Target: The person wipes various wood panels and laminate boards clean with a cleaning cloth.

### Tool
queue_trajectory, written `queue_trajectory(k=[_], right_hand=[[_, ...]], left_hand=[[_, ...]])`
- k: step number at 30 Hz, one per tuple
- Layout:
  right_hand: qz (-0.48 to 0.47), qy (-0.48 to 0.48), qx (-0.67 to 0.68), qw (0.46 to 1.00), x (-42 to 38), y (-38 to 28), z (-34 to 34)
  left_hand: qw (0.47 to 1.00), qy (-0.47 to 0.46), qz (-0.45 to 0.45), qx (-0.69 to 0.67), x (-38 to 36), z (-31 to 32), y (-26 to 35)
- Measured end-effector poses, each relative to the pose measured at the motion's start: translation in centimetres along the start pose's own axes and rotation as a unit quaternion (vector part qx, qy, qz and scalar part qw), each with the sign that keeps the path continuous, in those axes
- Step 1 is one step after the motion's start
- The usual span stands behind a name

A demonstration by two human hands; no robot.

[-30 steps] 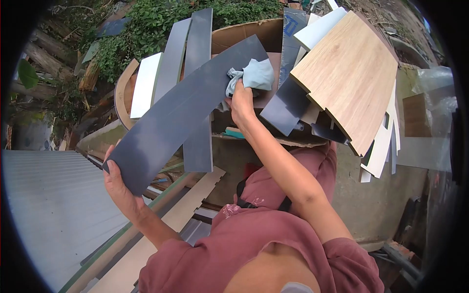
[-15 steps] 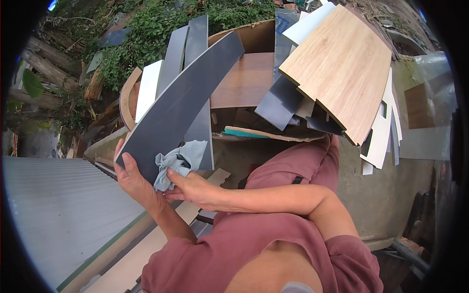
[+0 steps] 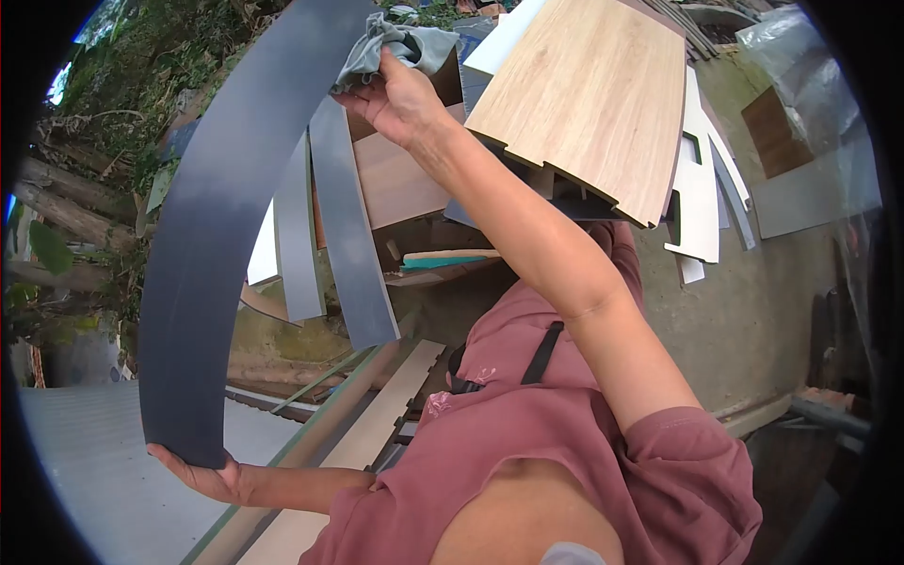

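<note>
1. Left hand (image 3: 209,474) — fingers closed under the lower end of a long dark grey panel (image 3: 202,235), which stands nearly upright.
2. Right hand (image 3: 400,94) — clutches a pale grey cloth (image 3: 391,42), pressed against the panel's upper end.
3. Cardboard box (image 3: 443,268) behind holds a brown board (image 3: 395,184), grey strips (image 3: 348,235) and a light wood-grain panel (image 3: 589,94).

Concrete floor (image 3: 744,311) under me. Open cardboard box (image 3: 414,268) stands on it, my offcut boards stacked inside. Pale notched plank (image 3: 377,424) lies lower left, probably on metal sheet (image 3: 85,452).
</note>
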State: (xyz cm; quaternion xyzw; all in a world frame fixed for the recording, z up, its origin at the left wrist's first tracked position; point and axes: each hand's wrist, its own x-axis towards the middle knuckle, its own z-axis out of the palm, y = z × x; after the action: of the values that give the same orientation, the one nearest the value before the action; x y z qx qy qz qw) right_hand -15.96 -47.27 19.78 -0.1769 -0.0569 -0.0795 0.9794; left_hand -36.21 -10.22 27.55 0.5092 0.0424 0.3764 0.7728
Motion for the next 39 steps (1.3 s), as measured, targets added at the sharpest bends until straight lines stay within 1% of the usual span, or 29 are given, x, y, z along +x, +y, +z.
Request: queue_trajectory(k=[2,3,4,5,6,7,8,9,10,11,12,13,15,16,18,20,22,24,26,28,30,31,32,33,34,36,37,38,39], right_hand=[[-0.064,-0.026,-0.053,0.996,-1.9,-3.5,0.7],[-0.056,-0.009,-0.101,0.993,-3.7,-4.8,0.0],[-0.047,0.009,-0.147,0.988,-6.2,-6.0,-0.6],[-0.009,0.055,-0.152,0.987,-9.6,-6.9,-0.3],[0.032,0.077,-0.188,0.979,-12.9,-7.5,-1.4],[0.069,0.127,-0.24,0.96,-16.2,-8.2,-2.7],[0.073,0.255,-0.267,0.927,-19.2,-8.6,-2.4],[0.061,0.246,-0.307,0.917,-22.2,-9.6,-4.6],[0.041,0.234,-0.274,0.932,-25.1,-10.5,-7.0],[-0.032,0.314,-0.299,0.9,-27.0,-10.7,-8.0],[-0.051,0.305,-0.29,0.906,-29.2,-11.6,-8.9],[-0.098,0.265,-0.237,0.929,-31.5,-12.5,-10.0],[-0.102,0.27,-0.244,0.926,-35.3,-14.5,-12.6],[-0.102,0.27,-0.25,0.924,-36.4,-14.7,-12.1],[-0.171,0.342,-0.22,0.897,-37.7,-14.8,-11.0],[-0.157,0.346,-0.247,0.891,-37.9,-14.7,-10.3],[-0.14,0.351,-0.267,0.886,-37.5,-14.2,-10.5],[-0.091,0.364,-0.296,0.878,-36.8,-13.7,-11.2],[-0.058,0.359,-0.305,0.88,-35.7,-13.3,-11.5],[-0.021,0.329,-0.347,0.878,-34.3,-12.4,-11.0],[0.022,0.338,-0.355,0.871,-33.5,-12.2,-9.8],[0.046,0.324,-0.404,0.854,-33.0,-12.1,-9.8],[0.075,0.302,-0.452,0.836,-32.4,-11.9,-9.7],[0.06,0.241,-0.529,0.811,-31.7,-11.9,-9.5],[0.088,0.217,-0.527,0.817,-31.1,-12.0,-8.6],[0.1,0.091,-0.686,0.715,-29.6,-12.1,-6.8],[0.099,0.082,-0.715,0.687,-29.4,-11.9,-6.8],[0.106,0.069,-0.711,0.691,-28.8,-11.9,-6.7],[0.159,0.034,-0.753,0.638,-28.2,-12.3,-6.3]], left_hand=[[0.999,0.008,-0.031,-0.025,1.1,0.7,-2.4],[0.972,-0.114,-0.129,-0.159,2.7,0.4,-4.3],[0.904,-0.23,-0.219,-0.285,3.8,0.8,-5.7],[0.902,-0.215,-0.228,-0.298,3.2,3.7,-7.1],[0.898,-0.198,-0.236,-0.314,1.7,7.8,-8.7],[0.921,-0.155,-0.222,-0.28,-0.3,11.8,-9.8],[0.941,-0.109,-0.209,-0.245,-2.3,15.3,-10.9],[0.94,-0.14,-0.205,-0.234,-3.7,17.6,-12.3],[0.939,-0.171,-0.201,-0.22,-4.9,19.6,-13.5],[0.937,-0.171,-0.21,-0.222,-6.0,21.5,-15.1],[0.934,-0.171,-0.217,-0.226,-7.2,23.2,-16.7],[0.935,-0.177,-0.218,-0.215,-8.6,24.8,-17.8],[0.938,-0.174,-0.236,-0.186,-11.1,27.3,-19.8],[0.939,-0.164,-0.254,-0.165,-12.0,28.1,-20.9],[0.933,-0.177,-0.265,-0.165,-13.4,28.9,-23.7],[0.93,-0.189,-0.272,-0.159,-14.5,29.0,-25.5],[0.934,-0.186,-0.287,-0.103,-14.9,28.7,-26.5],[0.937,-0.198,-0.283,-0.06,-14.9,28.1,-27.8],[0.939,-0.205,-0.277,-0.021,-14.8,27.6,-29.2],[0.927,-0.192,-0.321,-0.023,-15.0,27.3,-29.7],[0.918,-0.21,-0.332,-0.056,-15.4,27.3,-29.3],[0.913,-0.215,-0.339,-0.075,-15.3,27.2,-29.1],[0.901,-0.236,-0.357,-0.068,-14.7,26.6,-30.2],[0.907,-0.257,-0.33,-0.048,-14.4,25.9,-29.9],[0.905,-0.246,-0.347,0.02,-13.7,24.7,-29.9],[0.927,-0.228,-0.28,0.096,-12.2,22.3,-27.7],[0.933,-0.232,-0.242,0.128,-11.7,20.7,-25.7],[0.935,-0.24,-0.206,0.158,-10.9,19.0,-24.2],[0.944,-0.2,-0.198,0.172,-8.5,15.3,-27.5]])
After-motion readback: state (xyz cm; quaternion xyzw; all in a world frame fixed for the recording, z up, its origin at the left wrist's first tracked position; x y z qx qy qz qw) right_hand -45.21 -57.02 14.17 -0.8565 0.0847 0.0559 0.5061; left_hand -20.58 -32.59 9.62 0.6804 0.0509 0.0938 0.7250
